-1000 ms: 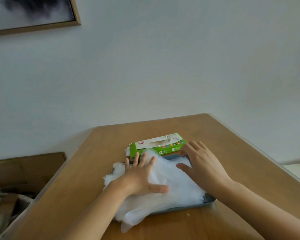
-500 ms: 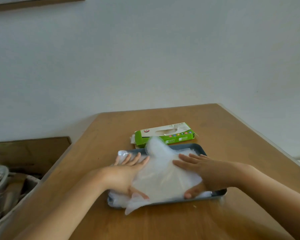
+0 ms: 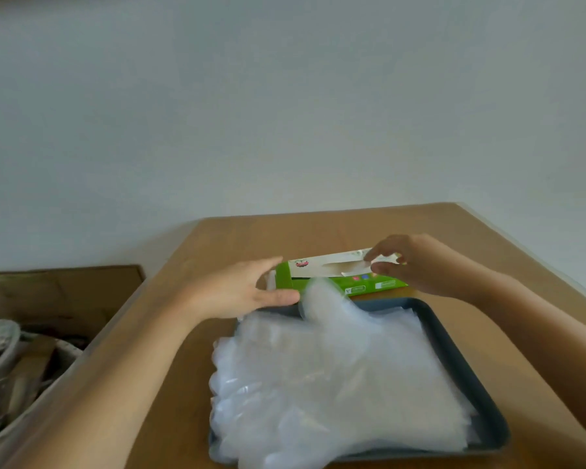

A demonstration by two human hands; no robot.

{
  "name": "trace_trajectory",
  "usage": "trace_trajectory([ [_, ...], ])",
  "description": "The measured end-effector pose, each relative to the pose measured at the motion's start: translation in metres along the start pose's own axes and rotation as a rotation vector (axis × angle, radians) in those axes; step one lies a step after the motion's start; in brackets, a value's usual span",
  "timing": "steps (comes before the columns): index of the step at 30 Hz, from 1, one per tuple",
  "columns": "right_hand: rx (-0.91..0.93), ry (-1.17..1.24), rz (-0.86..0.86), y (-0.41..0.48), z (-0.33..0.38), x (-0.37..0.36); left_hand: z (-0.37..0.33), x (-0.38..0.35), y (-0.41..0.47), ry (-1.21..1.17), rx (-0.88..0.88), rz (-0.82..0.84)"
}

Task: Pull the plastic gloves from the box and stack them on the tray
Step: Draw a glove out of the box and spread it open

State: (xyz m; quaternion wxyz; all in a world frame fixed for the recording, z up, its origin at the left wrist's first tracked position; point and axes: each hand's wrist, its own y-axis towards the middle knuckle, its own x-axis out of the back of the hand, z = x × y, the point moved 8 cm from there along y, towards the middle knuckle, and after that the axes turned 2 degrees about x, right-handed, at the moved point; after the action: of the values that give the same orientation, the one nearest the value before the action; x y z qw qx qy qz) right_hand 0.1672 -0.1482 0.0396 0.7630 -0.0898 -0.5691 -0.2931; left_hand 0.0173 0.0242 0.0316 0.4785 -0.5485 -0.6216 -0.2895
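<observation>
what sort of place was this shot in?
Likely a home or small office room: a light brown wooden table set against a bare pale wall, with an open brown cardboard box of mixed clutter beside it.

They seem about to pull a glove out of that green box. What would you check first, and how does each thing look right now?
1. Right hand at the slot of the green glove box: ok, its fingertips are at the opening.
2. A glove is actually pinched: cannot tell, the fingertips are blurred there.
3. Left hand placed to steady the box: ok, it is at the box's left end, fingers straight.
4. Plastic gloves stacked inside the tray: not ok, the pile overhangs its left and near edges.
5. Tray close to the box: ok, it lies directly in front of it.
</observation>
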Motion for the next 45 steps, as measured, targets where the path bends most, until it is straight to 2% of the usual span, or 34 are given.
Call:
trace_trajectory([
  [4, 0.058, 0.057, -0.018, 0.027, -0.009, -0.025, 0.002, -0.024, 0.026, -0.141, -0.063, 0.006],
  [8, 0.087, 0.031, -0.037, 0.046, -0.014, -0.043, 0.016, -0.050, 0.039, -0.109, -0.068, 0.062],
  [12, 0.058, 0.027, 0.046, 0.061, -0.018, -0.053, 0.023, -0.056, 0.044, -0.161, -0.057, 0.065],
  [16, 0.137, -0.021, 0.001, 0.065, -0.007, -0.054, 0.024, -0.056, 0.045, -0.204, -0.086, 0.081],
  [18, 0.134, 0.038, -0.045, 0.063, -0.009, -0.052, 0.023, -0.056, 0.044, -0.218, -0.087, 0.084],
  [22, 0.064, 0.304, -0.143, 0.057, -0.021, -0.041, 0.022, -0.056, 0.043, -0.210, -0.084, 0.087],
  [24, 0.056, 0.338, -0.147, 0.056, -0.022, -0.041, 0.022, -0.056, 0.043, -0.222, -0.095, 0.085],
  [30, 0.119, 0.120, -0.026, 0.060, -0.010, -0.057, 0.023, -0.057, 0.042, -0.233, -0.108, 0.095],
  [40, 0.154, -0.023, -0.060, 0.060, -0.004, -0.057, 0.018, -0.056, 0.037, -0.211, -0.090, 0.104],
  [42, 0.136, 0.027, -0.073, 0.060, -0.007, -0.056, 0.016, -0.056, 0.036, -0.207, -0.092, 0.112],
  [45, 0.040, 0.237, -0.133, 0.060, -0.018, -0.046, 0.017, -0.056, 0.036, -0.203, -0.093, 0.118],
])
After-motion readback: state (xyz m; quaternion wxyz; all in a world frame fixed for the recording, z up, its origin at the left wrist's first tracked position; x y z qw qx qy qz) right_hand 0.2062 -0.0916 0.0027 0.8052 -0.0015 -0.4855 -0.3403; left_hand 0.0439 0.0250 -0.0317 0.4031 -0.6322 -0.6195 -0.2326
